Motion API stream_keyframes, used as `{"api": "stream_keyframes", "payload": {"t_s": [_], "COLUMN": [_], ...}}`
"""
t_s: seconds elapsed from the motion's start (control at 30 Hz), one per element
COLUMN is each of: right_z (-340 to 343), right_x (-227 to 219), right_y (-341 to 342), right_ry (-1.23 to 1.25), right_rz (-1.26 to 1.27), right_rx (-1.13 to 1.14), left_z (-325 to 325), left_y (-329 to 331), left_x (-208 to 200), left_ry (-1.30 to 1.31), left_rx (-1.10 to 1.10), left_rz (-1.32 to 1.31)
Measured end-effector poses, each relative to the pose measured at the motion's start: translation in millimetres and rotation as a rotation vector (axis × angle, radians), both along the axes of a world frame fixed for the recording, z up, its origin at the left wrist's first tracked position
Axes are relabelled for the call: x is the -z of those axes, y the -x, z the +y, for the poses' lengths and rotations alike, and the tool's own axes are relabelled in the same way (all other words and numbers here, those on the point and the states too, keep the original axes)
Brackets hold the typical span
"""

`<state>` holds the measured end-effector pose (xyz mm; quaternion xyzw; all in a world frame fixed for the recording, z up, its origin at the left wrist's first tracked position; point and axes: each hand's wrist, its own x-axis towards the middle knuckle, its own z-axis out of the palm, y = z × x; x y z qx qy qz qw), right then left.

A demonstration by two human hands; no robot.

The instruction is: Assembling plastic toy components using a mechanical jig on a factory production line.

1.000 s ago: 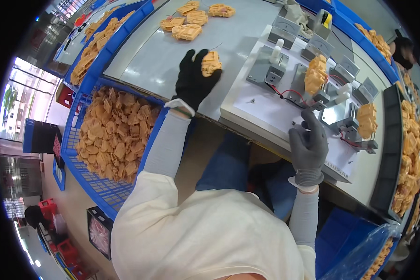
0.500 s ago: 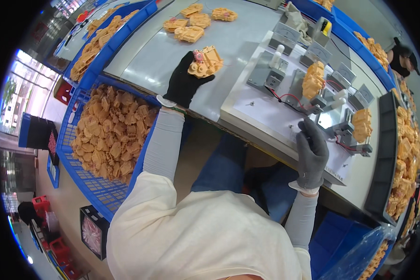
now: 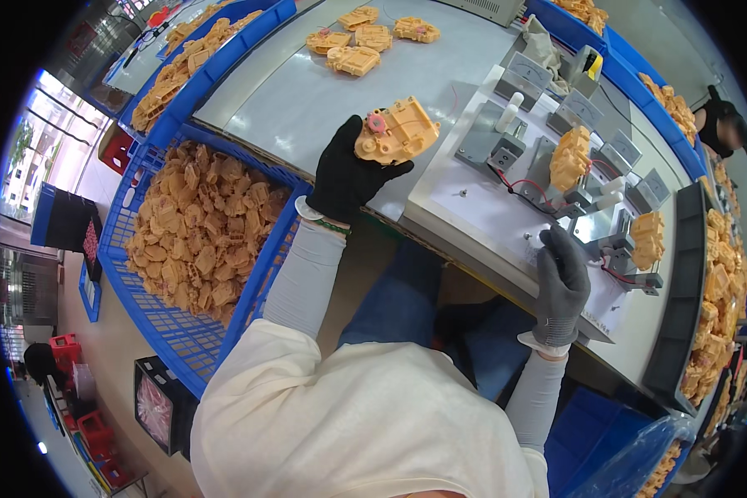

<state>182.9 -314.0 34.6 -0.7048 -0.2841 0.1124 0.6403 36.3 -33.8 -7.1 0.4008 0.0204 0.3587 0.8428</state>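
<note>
My left hand (image 3: 344, 173), in a black glove, grips a yellow-orange moulded plastic housing (image 3: 402, 134) from below and the left. A round pink piece sits at the housing's upper left, and a thin wire trails off it. In a grey glove, my right hand (image 3: 561, 286) hangs over the front edge of the white fixture board (image 3: 465, 217). Its fingers are loosely bent, with nothing seen in them. Just beyond it are metal clamps with red and black wires. Two similar housings, one upright in the middle clamp (image 3: 569, 158) and one at the right clamp (image 3: 647, 241), stand in the fixture.
Several housings (image 3: 353, 60) lie on the grey tabletop (image 3: 266, 112). A blue basket (image 3: 162, 332) heaped with housings stands at my left. Panel meters (image 3: 529, 73) line the back of the board. A dark tray (image 3: 676, 282) stands at the right, and a person (image 3: 722, 124) beyond.
My left hand has moved right and toward the fixture, bringing the housing closer to me and turning it slightly. The right hand stays by the board's front edge. The whole view has shifted a little.
</note>
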Motion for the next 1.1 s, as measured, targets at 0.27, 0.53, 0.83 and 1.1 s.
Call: {"api": "stream_keyframes", "payload": {"t_s": [0.27, 0.53, 0.83, 1.1], "right_z": [0.7, -1.4, 1.3, 3.9], "right_x": [-0.2, 5.6, 4.7, 2.8], "right_y": [-0.6, -1.7, 0.9, 2.1], "right_ry": [0.019, 0.063, 0.129, 0.194], "right_rz": [-0.029, -0.038, -0.078, -0.042], "right_rx": [0.003, -0.003, 0.119, 0.067], "left_z": [-6.0, 24.0, 102.0, 56.4], "left_y": [0.4, -3.0, -34.5, -38.0], "left_x": [-9.3, -10.6, -21.8, 29.5], "left_ry": [-0.03, -0.022, -0.303, -0.587], "left_rx": [-0.032, -0.159, -0.153, -0.369], "left_rz": [0.156, 0.334, 0.829, 0.761]}}
